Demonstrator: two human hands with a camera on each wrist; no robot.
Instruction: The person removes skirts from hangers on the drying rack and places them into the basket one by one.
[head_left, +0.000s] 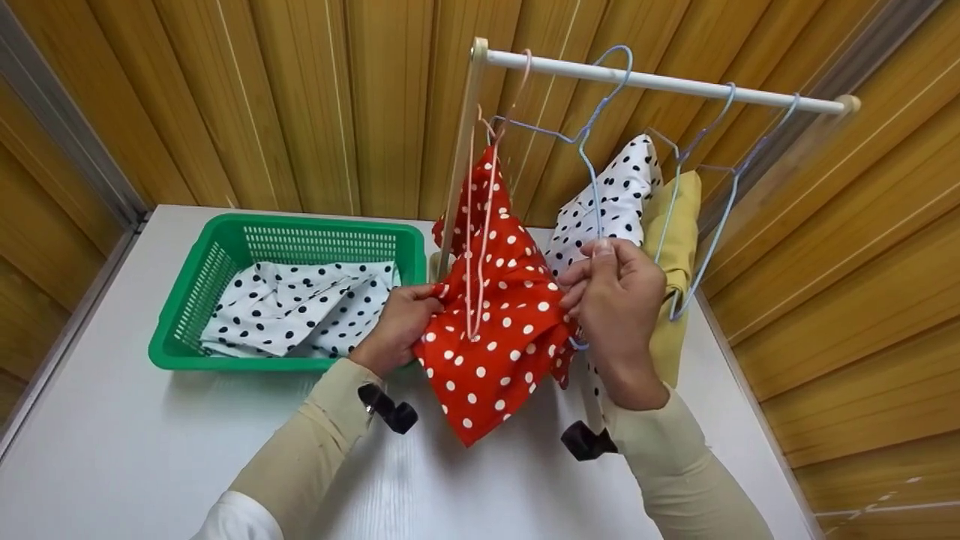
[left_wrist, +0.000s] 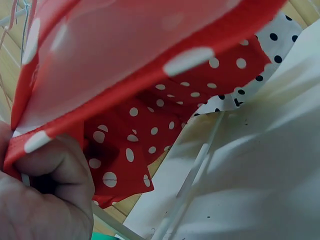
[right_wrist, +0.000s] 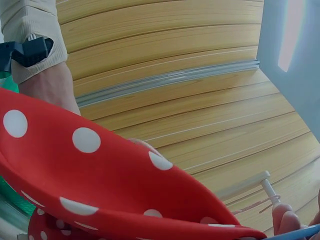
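Note:
A red cloth with white dots (head_left: 487, 360) hangs in folds between the two hands. At its left edge, my left hand (head_left: 401, 326) pinches the fabric; the left wrist view shows the thumb and curled fingers on the hem. With thumb and fingers, my right hand (head_left: 619, 307) grips the side wire of a blue hanger (head_left: 592, 169) hooked on the white rail (head_left: 667, 81). The cloth's top peak is near that hanger's far corner; the cloth hides most of the lower bar. A pink hanger (head_left: 487, 217) hangs in front of the cloth, seen nearly edge-on.
A green basket (head_left: 172, 315) at left holds a folded white cloth with black dots (head_left: 300, 300). Right of the hands, a white dotted cloth (head_left: 619, 176) and a yellow cloth (head_left: 679, 217) hang on other blue hangers. Wood-panel walls (head_left: 285, 112) surround the white table (head_left: 247, 435).

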